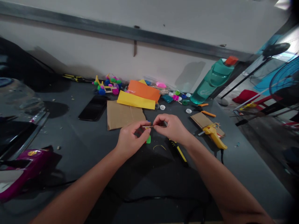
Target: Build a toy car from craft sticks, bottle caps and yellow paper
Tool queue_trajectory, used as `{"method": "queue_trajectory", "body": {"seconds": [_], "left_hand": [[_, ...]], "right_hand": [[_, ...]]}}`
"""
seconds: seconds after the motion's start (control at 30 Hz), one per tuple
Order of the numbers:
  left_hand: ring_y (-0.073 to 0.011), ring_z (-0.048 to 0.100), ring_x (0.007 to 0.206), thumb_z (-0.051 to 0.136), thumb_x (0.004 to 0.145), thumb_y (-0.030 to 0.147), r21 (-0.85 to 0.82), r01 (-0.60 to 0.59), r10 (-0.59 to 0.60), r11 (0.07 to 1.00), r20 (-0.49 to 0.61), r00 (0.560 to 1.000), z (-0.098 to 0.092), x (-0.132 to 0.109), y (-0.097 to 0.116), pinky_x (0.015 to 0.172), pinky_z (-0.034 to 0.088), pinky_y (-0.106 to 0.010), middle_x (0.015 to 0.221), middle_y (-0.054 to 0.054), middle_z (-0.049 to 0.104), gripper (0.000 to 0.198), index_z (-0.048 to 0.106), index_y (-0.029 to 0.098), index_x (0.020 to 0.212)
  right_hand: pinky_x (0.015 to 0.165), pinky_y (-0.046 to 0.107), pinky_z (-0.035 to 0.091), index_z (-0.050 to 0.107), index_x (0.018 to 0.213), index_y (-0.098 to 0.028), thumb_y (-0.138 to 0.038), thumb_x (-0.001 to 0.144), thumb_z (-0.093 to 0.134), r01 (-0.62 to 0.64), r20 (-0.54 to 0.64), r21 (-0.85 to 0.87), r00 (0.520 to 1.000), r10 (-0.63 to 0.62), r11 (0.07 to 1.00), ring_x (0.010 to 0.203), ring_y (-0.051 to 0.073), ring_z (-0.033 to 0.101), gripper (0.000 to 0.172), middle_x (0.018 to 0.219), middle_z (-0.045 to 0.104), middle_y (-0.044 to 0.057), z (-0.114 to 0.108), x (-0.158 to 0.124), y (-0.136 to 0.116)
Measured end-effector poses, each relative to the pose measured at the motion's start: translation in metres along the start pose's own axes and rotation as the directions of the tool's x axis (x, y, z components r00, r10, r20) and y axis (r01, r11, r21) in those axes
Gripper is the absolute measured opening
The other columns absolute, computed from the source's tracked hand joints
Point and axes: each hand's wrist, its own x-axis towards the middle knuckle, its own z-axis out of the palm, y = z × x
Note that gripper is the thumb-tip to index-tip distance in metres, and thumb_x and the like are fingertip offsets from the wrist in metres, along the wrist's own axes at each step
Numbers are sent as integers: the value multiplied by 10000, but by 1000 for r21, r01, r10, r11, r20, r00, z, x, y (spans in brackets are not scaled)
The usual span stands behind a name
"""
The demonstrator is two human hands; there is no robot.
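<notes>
My left hand (132,138) and my right hand (170,127) meet above the middle of the dark grey table (77,146). Between their fingertips they pinch a thin wooden stick (153,126), and a small blue piece shows near its left end. A green piece (148,139) lies just below my left fingers. A bent yellow wire (159,147) lies close by. Under my right wrist sits a yellow-and-black utility knife (177,151). Right of that hand, a yellow hot glue gun (214,135) rests on a piece of cardboard (203,121).
Behind my hands lie a cardboard sheet (123,115), yellow paper (136,100), orange paper (143,91) and a black phone (93,107). Farther back are a colourful toy model (106,86), bottle caps (177,96), orange-handled pliers (205,109) and a green bottle (211,82). A fan (285,77) stands right.
</notes>
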Motion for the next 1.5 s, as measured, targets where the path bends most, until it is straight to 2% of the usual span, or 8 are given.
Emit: {"method": "queue_trajectory", "body": {"seconds": [0.33, 0.67, 0.9, 1.03, 1.1, 1.2, 1.37, 1.5], "left_hand": [[-161, 656, 687, 587, 793, 256, 189, -25, 10, 982, 76, 997, 5, -1, -11, 629, 506, -270, 769, 2, 717, 121, 685, 238, 862], [-142, 639, 658, 591, 755, 188, 84, 52, -60, 995, 89, 994, 4, 0, -4, 584, 476, -244, 720, 12, 701, 90, 670, 220, 782], [-114, 565, 540, 605, 746, 237, -104, 201, -201, 974, 11, 980, -8, 8, 0, 478, 439, -219, 622, 15, 649, 69, 647, 200, 705], [-94, 508, 486, 635, 722, 261, -178, 270, -295, 946, -131, 947, -25, 19, -4, 440, 407, -209, 586, 17, 609, 73, 654, 192, 708], [-80, 485, 480, 652, 707, 266, -275, 271, -330, 922, -197, 923, -32, 24, -6, 428, 392, -193, 606, 19, 599, 84, 655, 184, 728], [-63, 461, 480, 677, 680, 255, -440, 246, -373, 864, -229, 899, -34, 26, -2, 423, 375, -174, 625, 21, 585, 102, 648, 167, 720], [-58, 455, 474, 684, 661, 230, -608, 371, -449, 702, 26, 893, -21, 17, 25, 413, 345, -168, 599, 13, 578, 102, 625, 146, 662], [-60, 465, 499, 688, 665, 229, -653, 433, -477, 621, 124, 870, -19, 10, 42, 420, 350, -160, 586, 10, 563, 114, 618, 141, 646]], "right_hand": [[690, 287, 376, 616, 660, -213, -150, 694, 596, 55, 25, -202, 998, -51, 978, 661, 133, 550, 74, 637, 637, -28, 6, -1, -8], [820, 374, 324, 593, 653, -214, -160, 718, 570, 92, 5, -332, 995, -95, 939, 675, 144, 536, 87, 632, 633, -26, 9, -8, -17], [851, 384, 388, 628, 960, -215, -267, 815, 562, 99, -161, -415, 970, -180, 905, 852, 204, 603, 168, 881, 680, 47, -42, -5, -18], [779, 409, 440, 570, 1129, -154, -469, 804, 573, -161, -175, -591, 982, 69, 790, 915, 292, 604, 453, 964, 662, 134, -60, -35, 2], [800, 468, 428, 531, 1203, -91, -593, 737, 591, -213, -70, -704, 970, 233, 677, 985, 371, 574, 688, 1060, 630, 211, -47, -61, 11], [810, 490, 421, 426, 1321, -71, -644, 647, 642, -305, 10, -758, 879, 477, 577, 1045, 411, 538, 911, 1192, 562, 245, -18, -94, 20], [873, 453, 403, 409, 1322, -54, -405, 654, 654, -535, -142, -629, 792, 593, 564, 1128, 387, 476, 793, 1189, 534, 237, -2, -100, 33], [907, 421, 406, 487, 1203, -77, -294, 621, 574, -648, -220, -197, 760, 611, 736, 1060, 322, 520, 627, 1103, 570, 178, -21, -104, 42]]}}
